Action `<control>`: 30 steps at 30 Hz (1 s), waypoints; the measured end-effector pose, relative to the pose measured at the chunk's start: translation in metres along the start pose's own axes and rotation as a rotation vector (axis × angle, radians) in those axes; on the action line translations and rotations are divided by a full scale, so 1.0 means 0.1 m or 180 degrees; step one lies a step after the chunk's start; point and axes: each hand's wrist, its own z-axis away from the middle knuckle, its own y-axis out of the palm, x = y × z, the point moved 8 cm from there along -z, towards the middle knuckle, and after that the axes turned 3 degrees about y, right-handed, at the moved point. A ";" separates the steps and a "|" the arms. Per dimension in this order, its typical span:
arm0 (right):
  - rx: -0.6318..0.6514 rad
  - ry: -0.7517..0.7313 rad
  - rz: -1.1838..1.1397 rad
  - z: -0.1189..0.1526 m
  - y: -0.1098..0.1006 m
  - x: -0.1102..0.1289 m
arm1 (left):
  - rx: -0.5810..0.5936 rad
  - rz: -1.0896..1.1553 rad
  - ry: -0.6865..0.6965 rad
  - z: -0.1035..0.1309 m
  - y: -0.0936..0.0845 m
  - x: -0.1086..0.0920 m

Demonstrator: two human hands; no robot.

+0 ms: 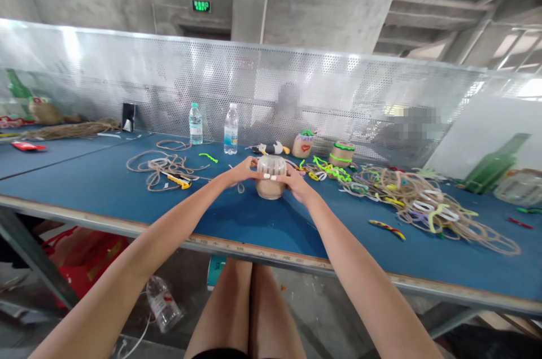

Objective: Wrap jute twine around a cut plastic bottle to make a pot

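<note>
A round glass jar [271, 188] stands at the middle of the blue table, its lower part wrapped in tan twine and its upper part bare clear glass. My left hand [246, 171] grips the jar from the left, with the thumb across its front. From the right side my right hand [295, 180] holds the same jar, its thumb meeting the other near the front middle. The fingers behind the jar are partly hidden. Left of my hands lies a loose coil of twine [158, 166] with a yellow-handled cutter [178, 181] on it.
Two water bottles [231, 130] stand toward the back. Decorated jars [302, 145] sit behind my right hand. A tangle of twine and coloured pipe cleaners [406, 195] spreads across the right, near a green bottle [493, 167]. A perforated metal screen [161, 82] borders the table's back.
</note>
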 end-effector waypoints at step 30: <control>-0.1216 0.0013 0.0142 -0.03 -0.19 -0.16 | -0.0125 0.0130 -0.0672 -0.01 0.12 0.02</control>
